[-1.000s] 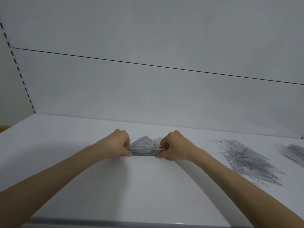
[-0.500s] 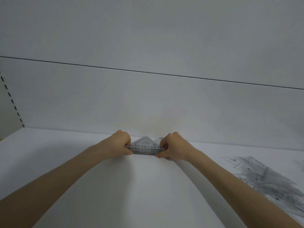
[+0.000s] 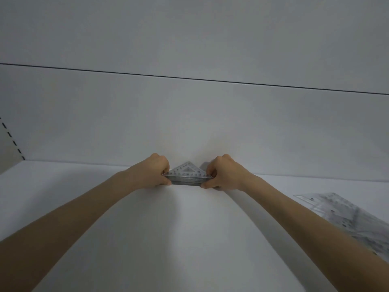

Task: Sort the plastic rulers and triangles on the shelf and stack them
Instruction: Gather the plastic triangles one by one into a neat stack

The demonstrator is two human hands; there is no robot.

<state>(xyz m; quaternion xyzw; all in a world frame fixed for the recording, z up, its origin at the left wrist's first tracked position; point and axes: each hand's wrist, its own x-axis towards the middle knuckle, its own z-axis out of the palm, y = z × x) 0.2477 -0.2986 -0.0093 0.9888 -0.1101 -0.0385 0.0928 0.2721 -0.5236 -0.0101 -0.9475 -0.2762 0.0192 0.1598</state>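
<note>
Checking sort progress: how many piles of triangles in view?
2: a stack pinched between left hand and right hand; a loose pile at right edge, cut off. More may lie off-frame.

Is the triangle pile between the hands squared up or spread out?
Squared up: the stack of clear plastic triangles lies flat, edges aligned, left hand and right hand gripping its corners.

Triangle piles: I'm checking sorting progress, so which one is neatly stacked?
The stack of triangles gripped at its ends by the left hand and right hand. The loose heap at right lies scattered, edges misaligned.
</note>
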